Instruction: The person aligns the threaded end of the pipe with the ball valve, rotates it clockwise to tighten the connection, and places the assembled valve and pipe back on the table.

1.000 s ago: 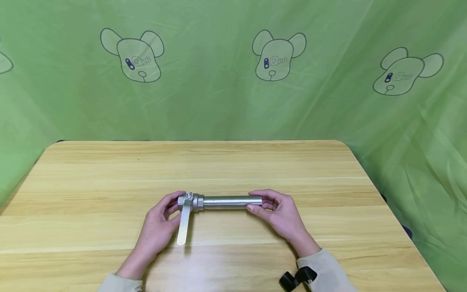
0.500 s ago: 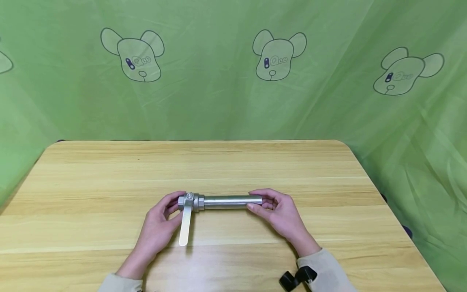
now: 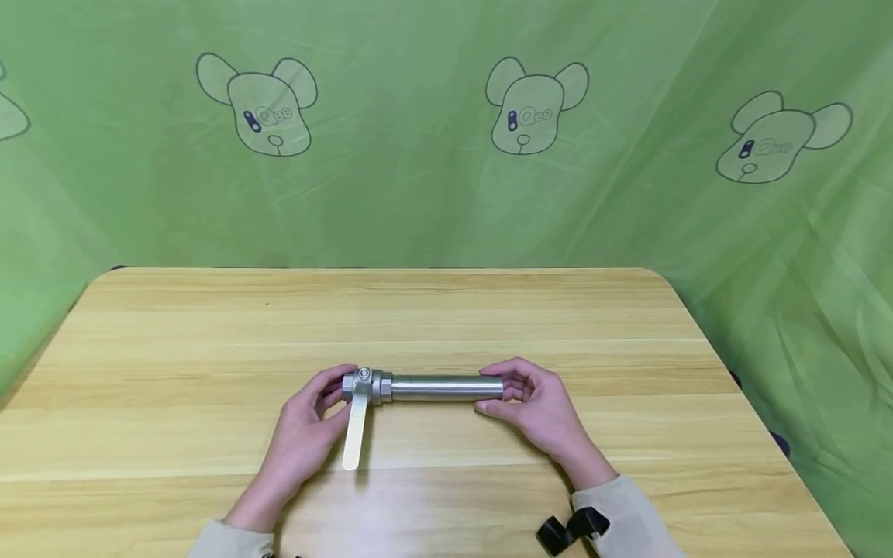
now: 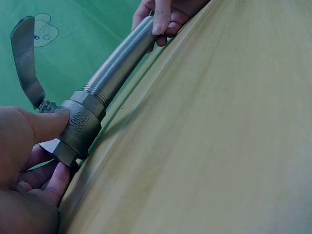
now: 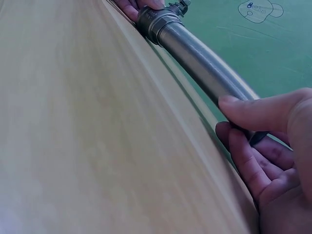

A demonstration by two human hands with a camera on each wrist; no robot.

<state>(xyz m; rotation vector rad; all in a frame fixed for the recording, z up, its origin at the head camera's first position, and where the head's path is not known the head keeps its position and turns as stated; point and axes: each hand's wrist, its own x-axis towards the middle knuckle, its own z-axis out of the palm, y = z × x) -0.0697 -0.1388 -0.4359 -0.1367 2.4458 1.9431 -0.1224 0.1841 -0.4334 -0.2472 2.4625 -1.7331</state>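
Note:
A metal ball valve (image 3: 366,386) with a long flat lever (image 3: 354,438) joins a smooth steel pipe (image 3: 439,387); both lie crosswise in the head view, low over the table. My left hand (image 3: 307,426) grips the valve by its hexagonal end, thumb on the near side. In the left wrist view a few threads (image 4: 95,92) show where pipe meets valve, and the lever stands off to the side. My right hand (image 3: 537,407) holds the pipe's right end between thumb and fingers. The right wrist view shows that thumb (image 5: 243,109) lying along the pipe.
The wooden table (image 3: 209,325) has rounded far corners. Behind and to the right hangs a green curtain (image 3: 418,194) printed with bear heads. A black strap end (image 3: 558,535) sticks out from the right sleeve (image 3: 621,511).
My right thumb has slid toward the pipe's near edge and the right fingers have shifted slightly. The valve and pipe have moved a touch to the right in view; the left hand keeps its grip.

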